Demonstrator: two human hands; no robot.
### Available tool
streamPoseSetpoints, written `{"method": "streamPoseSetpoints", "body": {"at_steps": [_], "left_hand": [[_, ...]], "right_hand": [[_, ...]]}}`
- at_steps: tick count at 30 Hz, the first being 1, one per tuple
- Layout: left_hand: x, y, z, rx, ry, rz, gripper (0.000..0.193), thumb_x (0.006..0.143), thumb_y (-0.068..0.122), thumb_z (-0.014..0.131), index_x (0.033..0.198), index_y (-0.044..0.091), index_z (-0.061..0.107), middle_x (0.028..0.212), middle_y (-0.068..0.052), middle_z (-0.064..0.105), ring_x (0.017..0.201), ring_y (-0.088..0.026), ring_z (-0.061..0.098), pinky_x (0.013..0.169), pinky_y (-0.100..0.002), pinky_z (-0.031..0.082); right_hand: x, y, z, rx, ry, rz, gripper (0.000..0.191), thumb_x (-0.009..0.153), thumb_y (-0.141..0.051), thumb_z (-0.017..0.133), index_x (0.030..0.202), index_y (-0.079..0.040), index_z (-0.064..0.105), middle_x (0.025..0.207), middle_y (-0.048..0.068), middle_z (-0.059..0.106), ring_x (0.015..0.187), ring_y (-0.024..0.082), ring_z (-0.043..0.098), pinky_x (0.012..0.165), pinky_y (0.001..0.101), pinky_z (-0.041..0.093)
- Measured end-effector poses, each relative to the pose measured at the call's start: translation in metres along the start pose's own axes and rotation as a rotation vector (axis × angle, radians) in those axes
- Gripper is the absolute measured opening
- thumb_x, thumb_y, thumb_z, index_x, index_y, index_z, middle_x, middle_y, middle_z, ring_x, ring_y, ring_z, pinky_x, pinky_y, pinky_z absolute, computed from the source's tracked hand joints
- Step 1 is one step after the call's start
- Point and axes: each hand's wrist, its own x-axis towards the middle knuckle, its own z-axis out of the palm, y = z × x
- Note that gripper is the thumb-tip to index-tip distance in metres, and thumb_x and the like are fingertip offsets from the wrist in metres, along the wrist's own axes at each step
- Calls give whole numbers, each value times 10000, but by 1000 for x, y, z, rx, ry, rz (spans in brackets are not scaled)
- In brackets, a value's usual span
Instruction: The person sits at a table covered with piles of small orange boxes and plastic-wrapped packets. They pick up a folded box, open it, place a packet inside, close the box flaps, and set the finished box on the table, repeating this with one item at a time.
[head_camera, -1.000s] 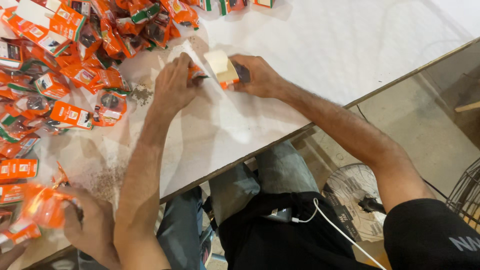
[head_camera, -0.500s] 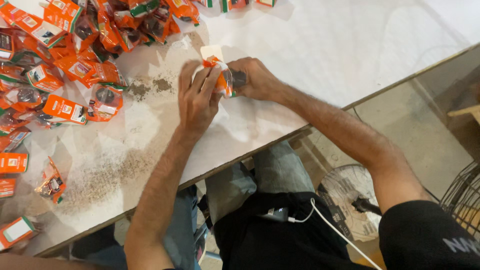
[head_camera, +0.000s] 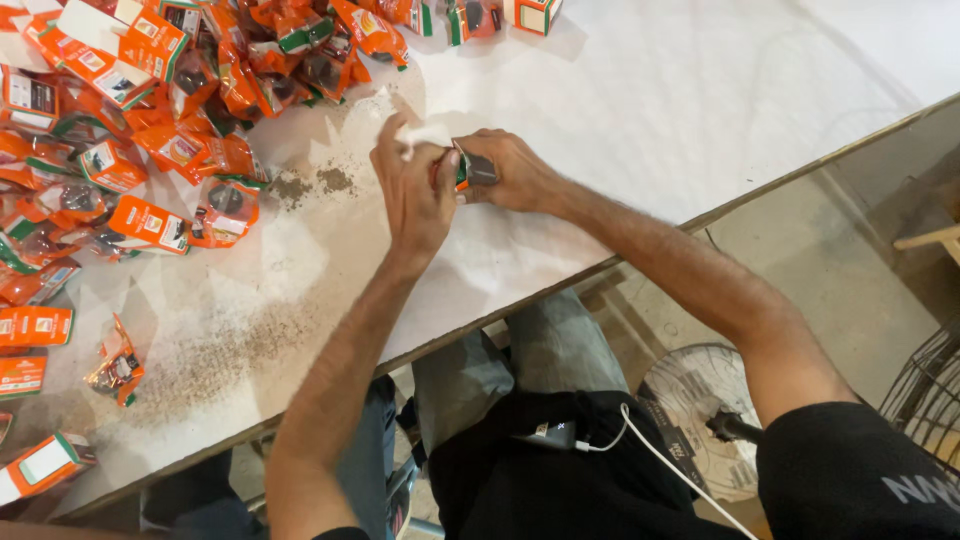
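Both my hands meet over the white table (head_camera: 640, 110) on one small orange, green and white carton (head_camera: 458, 168). My left hand (head_camera: 415, 190) covers the carton's left side and pinches a white flap or slip at its top. My right hand (head_camera: 505, 170) grips the carton's right end, where a dark grey part shows. Most of the carton is hidden between my fingers.
A heap of several orange cartons and clear orange packets (head_camera: 150, 90) covers the table's upper left. Single packets (head_camera: 118, 362) and a carton (head_camera: 45, 465) lie near the left front edge. Dark grit (head_camera: 310, 183) is scattered on the table. A floor fan (head_camera: 700, 420) stands below.
My left hand has come in from the left and closed onto the carton with my right hand. The carton is turned more on edge. Another person's hand at lower left is gone from view.
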Motion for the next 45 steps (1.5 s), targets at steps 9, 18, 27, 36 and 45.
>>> {"method": "streamPoseSetpoints", "body": {"at_steps": [9, 18, 27, 36, 45], "left_hand": [[4, -34, 6, -452, -79, -410, 87, 912, 20, 646, 978, -15, 690, 796, -5, 681, 678, -62, 587, 609, -277, 496], [0, -30, -18, -965, -226, -628, 151, 864, 76, 615, 982, 13, 684, 787, 3, 647, 628, -58, 565, 530, -259, 497], [5, -36, -10, -528, -204, -397, 174, 913, 17, 702, 1073, -52, 701, 964, -123, 703, 824, -227, 661, 709, -362, 555], [-16, -22, -31, -162, -171, 241, 293, 919, 19, 740, 1202, 6, 664, 1354, -237, 653, 1266, -390, 651, 1057, -436, 548], [-19, -25, -26, -164, -163, 239, 155, 961, 40, 750, 1087, 35, 659, 1408, -240, 625, 1318, -406, 623, 1054, -424, 562]], "right_hand": [[-9, 0, 8, 205, 82, 116, 798, 801, -235, 909, 1400, -73, 407, 1165, 92, 687, 1066, 312, 666, 927, 395, 569], [-15, -2, 11, -390, 78, -207, 571, 836, -67, 804, 1379, -100, 630, 1347, 147, 612, 1094, 373, 661, 943, 438, 556], [-11, -12, 9, -314, 82, -182, 450, 850, -105, 826, 1221, -23, 584, 1335, 166, 626, 1058, 408, 651, 891, 456, 542], [-9, -14, 8, -118, 51, -58, 489, 941, -198, 799, 1228, -44, 436, 1160, 151, 691, 1051, 405, 669, 836, 457, 549], [-8, -16, 6, -138, -27, 57, 517, 954, -301, 790, 1287, -59, 477, 1100, 135, 704, 1012, 384, 697, 843, 470, 550]]}}
